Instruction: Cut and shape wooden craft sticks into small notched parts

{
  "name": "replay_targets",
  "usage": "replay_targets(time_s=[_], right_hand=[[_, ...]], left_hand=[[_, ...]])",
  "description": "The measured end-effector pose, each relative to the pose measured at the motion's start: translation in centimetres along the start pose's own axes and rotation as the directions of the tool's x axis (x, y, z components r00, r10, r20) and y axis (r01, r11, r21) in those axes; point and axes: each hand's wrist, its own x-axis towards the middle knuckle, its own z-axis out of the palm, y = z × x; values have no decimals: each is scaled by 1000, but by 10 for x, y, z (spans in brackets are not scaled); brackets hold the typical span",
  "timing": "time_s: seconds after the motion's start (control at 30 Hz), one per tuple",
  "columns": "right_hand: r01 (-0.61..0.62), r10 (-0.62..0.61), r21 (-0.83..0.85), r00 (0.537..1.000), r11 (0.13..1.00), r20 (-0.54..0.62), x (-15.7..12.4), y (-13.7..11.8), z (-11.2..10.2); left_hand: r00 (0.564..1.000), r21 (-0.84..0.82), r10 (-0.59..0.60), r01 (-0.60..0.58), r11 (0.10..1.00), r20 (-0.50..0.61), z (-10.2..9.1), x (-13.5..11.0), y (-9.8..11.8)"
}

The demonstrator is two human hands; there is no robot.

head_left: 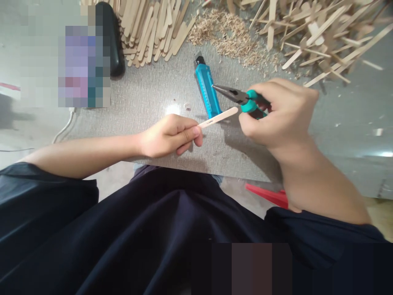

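Observation:
My left hand [175, 135] pinches a flat wooden craft stick [222, 116] near one end. Its rounded free end points up to the right, and a small dark slit or mark shows on its face. In my right hand [282, 110] is a pair of needle-nose pliers [235, 95] with teal and black handles, the jaws pointing left. Those jaws are above the stick and apart from it. A blue utility knife [207, 88] lies on the table behind the stick, its lower end close to the stick in view.
Stacked craft sticks [150, 28] lie at the back left of the grey table [147, 98]. Wood shavings [230, 37] are heaped at the back middle, and a loose pile of sticks [325, 37] spreads at the back right. A black rounded object [110, 41] and a white cable [66, 125] are at left.

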Motion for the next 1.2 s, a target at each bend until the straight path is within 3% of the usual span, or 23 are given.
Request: replay_targets(time_s=[0.17, 0.43, 0.6, 0.77, 0.9, 1.07, 1.13, 1.2], right_hand=[[2, -1, -5, 1000, 1000, 21, -3, -1, 6], [98, -97, 25, 995, 995, -31, -9, -7, 17], [123, -118, 53, 989, 991, -85, -11, -2, 31], [156, -134, 105, 972, 982, -195, -14, -16, 43], [151, -137, 97, 981, 984, -141, -18, -27, 44], [110, -96, 121, 988, 987, -119, -18, -27, 45], [101, -83, 126, 986, 987, -142, -16, -24, 45], [90, -71, 129, 986, 987, -149, -14, -19, 44]], left_hand=[[993, -60, 20, -27, 998, -121, 0, 3, -6], [990, -149, 25, -46, 988, -135, -1, 7, -10], [992, -280, 73, -99, 955, -104, 2, 9, -13], [997, -381, 77, -73, 922, -5, 11, 9, -17], [995, -372, 86, -64, 926, 42, 13, 9, -16], [999, -282, -20, 33, 959, 50, 3, 8, -9], [998, -138, -6, 15, 990, 63, -3, 6, -1], [996, 133, 80, -85, 987, 44, -14, 3, 12]])
